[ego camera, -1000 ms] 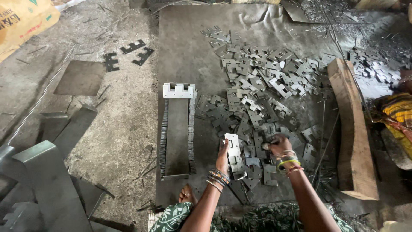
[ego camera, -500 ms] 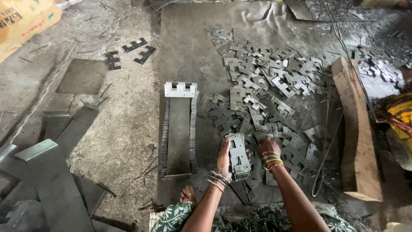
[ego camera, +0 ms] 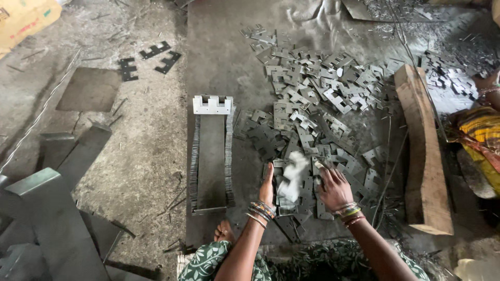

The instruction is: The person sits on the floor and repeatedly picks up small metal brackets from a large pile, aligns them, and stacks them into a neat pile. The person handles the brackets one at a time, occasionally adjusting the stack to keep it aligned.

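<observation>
I sit on the floor before a wide pile of grey E-shaped metal plates (ego camera: pixel 312 99). My left hand (ego camera: pixel 267 188) stands on edge and steadies a small stack of plates (ego camera: pixel 287 204) at the pile's near side. My right hand (ego camera: pixel 334 188) rests palm down on the pile with its fingers curled. A bright metal plate (ego camera: pixel 292 173), blurred by motion, lies between the two hands at my right fingertips. Both wrists wear several bangles. To the left lies a long packed row of plates (ego camera: pixel 211 156) with a pale notched end piece (ego camera: pixel 212 104).
A thick wooden beam (ego camera: pixel 422 156) lies along the right of the pile. Beyond it sits another person in yellow cloth (ego camera: pixel 482 135). Steel angle sections (ego camera: pixel 47 208) lie at the left. Dark plates (ego camera: pixel 151 54) and a flat sheet (ego camera: pixel 88 89) lie at the far left. My foot (ego camera: pixel 225 231) is below the row.
My right hand has drawn in from the right towards the left hand. The plate between the hands has gone from held upright to a moving blur. The view has shifted slightly.
</observation>
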